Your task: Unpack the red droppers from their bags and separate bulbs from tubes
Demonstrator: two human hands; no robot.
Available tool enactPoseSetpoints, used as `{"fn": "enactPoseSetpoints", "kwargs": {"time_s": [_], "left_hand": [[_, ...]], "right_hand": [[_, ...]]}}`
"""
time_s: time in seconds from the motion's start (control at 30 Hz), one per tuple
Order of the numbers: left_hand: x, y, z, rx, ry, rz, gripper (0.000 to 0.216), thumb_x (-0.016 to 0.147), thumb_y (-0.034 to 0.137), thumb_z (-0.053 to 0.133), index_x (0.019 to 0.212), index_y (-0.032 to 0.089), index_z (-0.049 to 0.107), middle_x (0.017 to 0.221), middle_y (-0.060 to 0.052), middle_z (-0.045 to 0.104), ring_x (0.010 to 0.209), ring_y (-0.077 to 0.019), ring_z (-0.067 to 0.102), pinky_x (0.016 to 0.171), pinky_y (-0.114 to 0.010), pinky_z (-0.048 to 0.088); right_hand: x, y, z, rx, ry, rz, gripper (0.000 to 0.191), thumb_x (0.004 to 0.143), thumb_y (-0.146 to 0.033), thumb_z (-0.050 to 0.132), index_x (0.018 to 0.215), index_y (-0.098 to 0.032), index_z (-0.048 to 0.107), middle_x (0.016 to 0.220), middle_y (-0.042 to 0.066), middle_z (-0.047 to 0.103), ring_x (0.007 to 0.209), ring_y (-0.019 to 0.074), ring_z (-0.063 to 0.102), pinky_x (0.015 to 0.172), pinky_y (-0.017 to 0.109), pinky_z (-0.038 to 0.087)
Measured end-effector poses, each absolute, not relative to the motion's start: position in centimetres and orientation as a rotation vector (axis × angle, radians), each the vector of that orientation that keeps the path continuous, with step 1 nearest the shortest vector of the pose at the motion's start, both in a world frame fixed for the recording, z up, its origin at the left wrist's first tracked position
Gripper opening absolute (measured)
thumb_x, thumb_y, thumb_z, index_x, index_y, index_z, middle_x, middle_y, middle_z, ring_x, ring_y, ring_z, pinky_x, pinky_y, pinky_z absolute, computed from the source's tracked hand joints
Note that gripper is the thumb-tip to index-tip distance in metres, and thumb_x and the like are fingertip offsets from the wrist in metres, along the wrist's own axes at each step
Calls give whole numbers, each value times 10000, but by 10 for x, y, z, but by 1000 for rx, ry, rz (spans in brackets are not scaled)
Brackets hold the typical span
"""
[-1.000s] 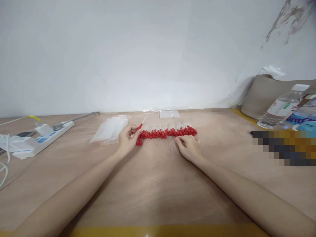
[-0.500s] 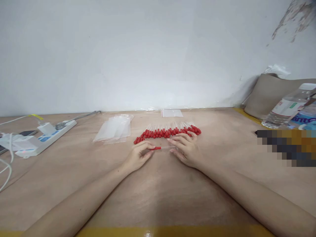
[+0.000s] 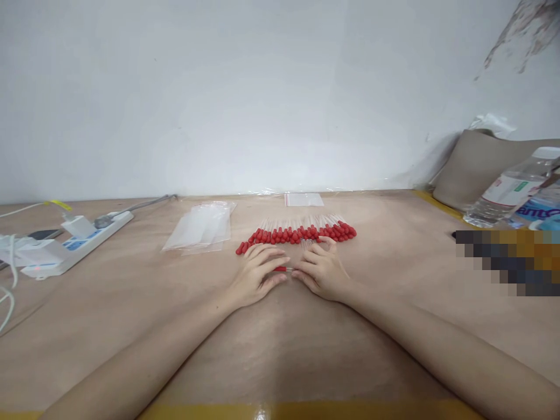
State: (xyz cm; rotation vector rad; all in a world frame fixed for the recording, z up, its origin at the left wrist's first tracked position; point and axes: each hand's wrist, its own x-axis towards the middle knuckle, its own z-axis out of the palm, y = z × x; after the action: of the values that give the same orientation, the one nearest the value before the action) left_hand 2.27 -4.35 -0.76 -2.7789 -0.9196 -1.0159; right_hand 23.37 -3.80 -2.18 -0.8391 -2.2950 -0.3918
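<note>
A row of several clear droppers with red bulbs [image 3: 297, 233] lies across the middle of the brown table [image 3: 280, 338]. Just in front of that row my left hand [image 3: 258, 275] and my right hand [image 3: 321, 270] meet, fingertips almost touching. Between them they pinch one dropper [image 3: 283, 269], held level; only its red bulb and a bit of clear tube show between the fingers. My left fingers close on the bulb end, my right fingers on the tube end.
A stack of clear zip bags [image 3: 199, 227] lies left of the row, one small bag [image 3: 304, 199] by the wall. A white power strip with chargers [image 3: 65, 245] sits far left. A water bottle [image 3: 507, 189] and grey pouch [image 3: 472, 166] stand at right.
My left hand took one dropper from the row's left end and brought it toward me. My right hand came to its other end, and both hands have closed together over it.
</note>
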Motion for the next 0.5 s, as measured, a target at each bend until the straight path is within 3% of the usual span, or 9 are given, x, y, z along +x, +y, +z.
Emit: {"fn": "enactPoseSetpoints", "kwargs": {"time_s": [0.13, 0.23, 0.5], "left_hand": [[31, -45, -8, -2739, -915, -954, 145, 838, 290, 507, 906, 231, 620, 897, -9, 641, 936, -171, 521, 951, -400, 301], [33, -50, -6, -2750, -966, -848, 175, 862, 253, 441, 795, 196, 592, 779, -4, 624, 834, -155, 526, 955, -403, 274], [29, -57, 0, -2750, -900, -656, 221, 867, 232, 366, 768, 186, 558, 719, -19, 575, 773, -167, 492, 943, -429, 245]], "right_hand": [[232, -40, -22, -764, -2286, -416, 240, 850, -337, 459, 739, -222, 637, 613, -27, 567, 700, 109, 429, 930, 424, 141], [232, -43, -20, -701, -2305, -446, 231, 858, -311, 449, 752, -221, 633, 576, -38, 549, 672, 98, 430, 920, 409, 153], [236, -51, -16, -631, -2334, -542, 190, 864, -278, 443, 772, -241, 604, 564, -61, 515, 630, 75, 429, 878, 359, 180]]}}
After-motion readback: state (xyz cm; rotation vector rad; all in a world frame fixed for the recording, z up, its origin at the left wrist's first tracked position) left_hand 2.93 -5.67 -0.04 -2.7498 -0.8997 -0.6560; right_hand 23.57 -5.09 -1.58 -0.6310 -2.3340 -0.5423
